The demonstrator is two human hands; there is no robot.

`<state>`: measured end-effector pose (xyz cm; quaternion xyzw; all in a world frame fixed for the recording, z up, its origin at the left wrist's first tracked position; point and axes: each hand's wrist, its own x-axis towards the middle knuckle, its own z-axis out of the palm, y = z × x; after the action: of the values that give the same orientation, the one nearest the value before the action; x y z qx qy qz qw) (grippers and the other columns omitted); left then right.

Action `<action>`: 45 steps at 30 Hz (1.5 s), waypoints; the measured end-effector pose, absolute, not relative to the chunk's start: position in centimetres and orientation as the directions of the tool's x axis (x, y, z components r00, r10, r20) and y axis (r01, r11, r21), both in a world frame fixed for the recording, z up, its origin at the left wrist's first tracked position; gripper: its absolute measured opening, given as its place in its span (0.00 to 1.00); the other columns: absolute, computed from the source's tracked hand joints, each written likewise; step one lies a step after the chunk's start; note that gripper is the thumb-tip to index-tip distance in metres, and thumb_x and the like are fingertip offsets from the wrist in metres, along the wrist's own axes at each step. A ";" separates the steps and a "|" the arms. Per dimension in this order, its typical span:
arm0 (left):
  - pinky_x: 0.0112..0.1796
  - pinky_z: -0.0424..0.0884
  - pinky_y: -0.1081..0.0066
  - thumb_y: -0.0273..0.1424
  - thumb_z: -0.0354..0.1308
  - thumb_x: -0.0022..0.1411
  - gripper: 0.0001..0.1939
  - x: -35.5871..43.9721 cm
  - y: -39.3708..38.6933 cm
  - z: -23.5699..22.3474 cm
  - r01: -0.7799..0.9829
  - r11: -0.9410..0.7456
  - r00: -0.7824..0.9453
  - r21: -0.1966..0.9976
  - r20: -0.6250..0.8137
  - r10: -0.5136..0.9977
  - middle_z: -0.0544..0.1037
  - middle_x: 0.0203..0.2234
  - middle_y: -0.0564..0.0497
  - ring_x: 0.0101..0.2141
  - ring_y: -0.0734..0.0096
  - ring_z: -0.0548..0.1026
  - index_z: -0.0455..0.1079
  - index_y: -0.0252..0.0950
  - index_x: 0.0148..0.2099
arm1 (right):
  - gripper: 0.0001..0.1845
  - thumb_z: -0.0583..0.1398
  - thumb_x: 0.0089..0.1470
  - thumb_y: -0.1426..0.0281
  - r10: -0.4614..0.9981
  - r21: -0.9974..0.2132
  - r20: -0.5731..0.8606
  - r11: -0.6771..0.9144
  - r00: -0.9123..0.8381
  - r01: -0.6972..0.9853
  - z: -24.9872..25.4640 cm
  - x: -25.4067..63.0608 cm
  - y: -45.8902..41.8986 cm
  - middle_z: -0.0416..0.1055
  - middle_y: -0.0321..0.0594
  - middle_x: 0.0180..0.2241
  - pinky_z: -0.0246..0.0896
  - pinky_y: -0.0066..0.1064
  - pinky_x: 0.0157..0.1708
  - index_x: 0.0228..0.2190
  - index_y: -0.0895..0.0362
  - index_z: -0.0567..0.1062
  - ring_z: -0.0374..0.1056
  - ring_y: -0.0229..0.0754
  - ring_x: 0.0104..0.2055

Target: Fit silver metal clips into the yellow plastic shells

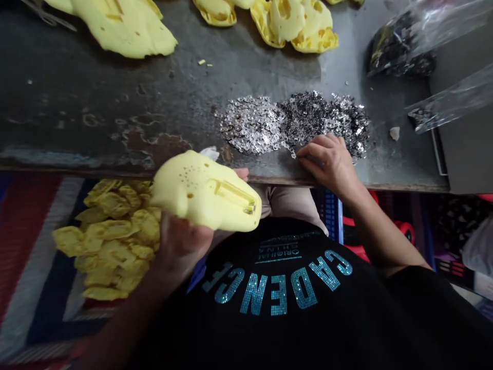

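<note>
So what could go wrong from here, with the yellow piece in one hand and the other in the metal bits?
The right hand is picking in the pile of small metal bits close to the table edge; some could be swept off onto the lap. The left hand holds the yellow piece from below, off the table, so it might slip down toward the heap of yellow pieces underneath.

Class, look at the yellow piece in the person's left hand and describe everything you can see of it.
The yellow piece is a pale, matte moulded shell, plastic or foam by its look, with a rounded blob-like outline. Its upper face carries small holes and a long rectangular slot with a small metal part at one end. It is held tilted just below the table edge, gripped from beneath by the left hand. Nothing else touches it.
</note>
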<state>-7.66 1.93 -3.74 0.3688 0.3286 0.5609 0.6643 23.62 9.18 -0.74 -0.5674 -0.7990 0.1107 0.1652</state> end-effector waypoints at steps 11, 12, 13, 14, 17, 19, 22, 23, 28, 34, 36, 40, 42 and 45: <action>0.59 0.88 0.56 0.52 0.77 0.69 0.37 -5.9 2.0 -4.4 -0.588 0.218 0.282 0.778 -0.056 0.958 0.88 0.64 0.42 0.58 0.49 0.89 0.77 0.44 0.73 | 0.10 0.62 0.74 0.68 0.889 -0.285 0.018 0.443 -0.458 0.850 -0.7 23.8 9.1 0.81 0.43 0.41 0.53 0.44 0.50 0.40 0.52 0.84 0.68 0.52 0.48; 0.59 0.88 0.56 0.52 0.77 0.69 0.37 -5.7 1.9 -4.5 -0.592 0.232 0.291 0.772 -0.064 0.955 0.87 0.64 0.41 0.58 0.48 0.89 0.77 0.43 0.73 | 0.10 0.61 0.74 0.68 0.885 -0.283 0.014 0.449 -0.465 0.848 -0.5 24.0 8.5 0.81 0.42 0.40 0.53 0.44 0.50 0.40 0.52 0.84 0.68 0.52 0.47; 0.59 0.88 0.55 0.52 0.76 0.70 0.36 -5.5 1.9 -4.6 -0.593 0.244 0.304 0.768 -0.068 0.950 0.87 0.64 0.40 0.58 0.48 0.89 0.77 0.42 0.73 | 0.11 0.61 0.75 0.67 0.883 -0.279 0.011 0.452 -0.468 0.847 -0.5 24.2 7.9 0.81 0.42 0.40 0.52 0.44 0.49 0.41 0.52 0.83 0.68 0.52 0.47; 0.59 0.88 0.55 0.51 0.76 0.70 0.36 -5.4 1.8 -4.6 -0.593 0.254 0.317 0.764 -0.068 0.946 0.87 0.64 0.40 0.58 0.48 0.89 0.78 0.41 0.73 | 0.12 0.60 0.76 0.67 0.883 -0.275 0.009 0.454 -0.469 0.848 -0.4 24.4 7.4 0.81 0.42 0.39 0.51 0.43 0.48 0.41 0.52 0.84 0.67 0.52 0.47; 0.59 0.88 0.56 0.50 0.75 0.71 0.33 -4.8 1.7 -4.7 -0.592 0.277 0.352 0.756 -0.067 0.934 0.88 0.63 0.42 0.59 0.50 0.89 0.80 0.42 0.72 | 0.13 0.59 0.78 0.65 0.887 -0.261 0.008 0.448 -0.462 0.855 -0.5 24.7 6.2 0.80 0.41 0.38 0.50 0.42 0.46 0.41 0.51 0.84 0.67 0.51 0.46; 0.58 0.88 0.57 0.50 0.75 0.71 0.31 -4.6 1.6 -4.6 -0.587 0.327 0.379 0.740 -0.106 0.919 0.88 0.63 0.44 0.59 0.49 0.89 0.82 0.45 0.69 | 0.14 0.59 0.78 0.65 0.889 -0.253 0.015 0.447 -0.458 0.858 -0.5 24.7 5.7 0.80 0.41 0.38 0.50 0.42 0.47 0.41 0.51 0.83 0.66 0.51 0.45; 0.60 0.88 0.55 0.50 0.77 0.69 0.31 -4.6 1.4 -4.6 -0.592 0.414 0.407 0.692 -0.187 0.894 0.87 0.66 0.46 0.60 0.47 0.88 0.82 0.48 0.69 | 0.14 0.59 0.79 0.65 0.887 -0.248 0.027 0.452 -0.460 0.857 -0.5 24.6 5.3 0.80 0.41 0.38 0.51 0.42 0.47 0.41 0.51 0.83 0.67 0.51 0.45; 0.61 0.87 0.54 0.51 0.77 0.69 0.32 -4.6 1.3 -4.6 -0.599 0.427 0.412 0.677 -0.197 0.890 0.86 0.66 0.46 0.61 0.46 0.88 0.82 0.48 0.70 | 0.13 0.59 0.79 0.65 0.886 -0.247 0.033 0.456 -0.462 0.855 -0.5 24.6 5.2 0.80 0.41 0.38 0.51 0.42 0.47 0.42 0.51 0.83 0.67 0.51 0.45; 0.65 0.83 0.50 0.56 0.73 0.71 0.39 -4.4 0.9 -5.0 -0.624 0.480 0.450 0.617 -0.219 0.866 0.85 0.67 0.42 0.69 0.41 0.82 0.75 0.44 0.76 | 0.11 0.60 0.79 0.65 0.869 -0.158 0.139 0.493 -0.475 0.856 -1.2 24.8 4.3 0.81 0.40 0.38 0.52 0.42 0.46 0.44 0.51 0.83 0.69 0.50 0.44; 0.66 0.80 0.35 0.60 0.74 0.66 0.50 -3.1 1.1 -4.2 -0.584 0.599 0.525 0.547 -0.308 0.793 0.85 0.66 0.37 0.68 0.27 0.81 0.68 0.43 0.80 | 0.14 0.63 0.77 0.66 0.877 -0.285 0.248 0.471 -0.410 0.835 -1.1 24.4 3.6 0.80 0.39 0.33 0.55 0.43 0.44 0.36 0.52 0.81 0.72 0.47 0.39; 0.64 0.80 0.31 0.61 0.73 0.65 0.49 -2.6 1.2 -3.7 -0.546 0.644 0.545 0.536 -0.357 0.759 0.84 0.67 0.37 0.69 0.21 0.78 0.70 0.42 0.79 | 0.11 0.67 0.74 0.64 0.902 -0.600 0.222 0.425 -0.370 0.678 -0.1 23.8 3.8 0.82 0.37 0.34 0.60 0.42 0.43 0.36 0.52 0.81 0.74 0.45 0.38; 0.62 0.80 0.28 0.62 0.71 0.65 0.46 -1.9 0.9 -3.0 -0.503 0.669 0.568 0.547 -0.375 0.733 0.85 0.65 0.38 0.68 0.20 0.79 0.73 0.42 0.75 | 0.15 0.73 0.69 0.56 0.919 -0.965 0.115 0.194 -0.377 0.178 1.6 22.2 4.7 0.82 0.34 0.33 0.65 0.35 0.36 0.37 0.52 0.83 0.74 0.40 0.34; 0.60 0.82 0.28 0.62 0.71 0.65 0.43 -1.7 0.7 -2.8 -0.484 0.665 0.575 0.569 -0.366 0.732 0.86 0.63 0.38 0.67 0.20 0.80 0.76 0.41 0.71 | 0.17 0.74 0.68 0.53 0.898 -0.989 0.077 0.125 -0.433 0.084 1.9 21.8 5.1 0.81 0.33 0.32 0.65 0.32 0.34 0.37 0.53 0.83 0.73 0.38 0.33; 0.56 0.85 0.29 0.65 0.70 0.64 0.41 -1.5 0.4 -2.6 -0.441 0.649 0.543 0.620 -0.392 0.743 0.89 0.58 0.39 0.65 0.21 0.82 0.81 0.41 0.66 | 0.19 0.74 0.67 0.51 0.877 -0.991 0.032 0.089 -0.479 0.097 1.8 21.7 5.2 0.80 0.32 0.32 0.64 0.30 0.32 0.37 0.54 0.83 0.73 0.36 0.33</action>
<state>-1.52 0.40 -2.60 0.2312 0.3266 0.3493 0.8473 21.66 5.19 1.85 -0.3738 -0.6510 0.5620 0.3471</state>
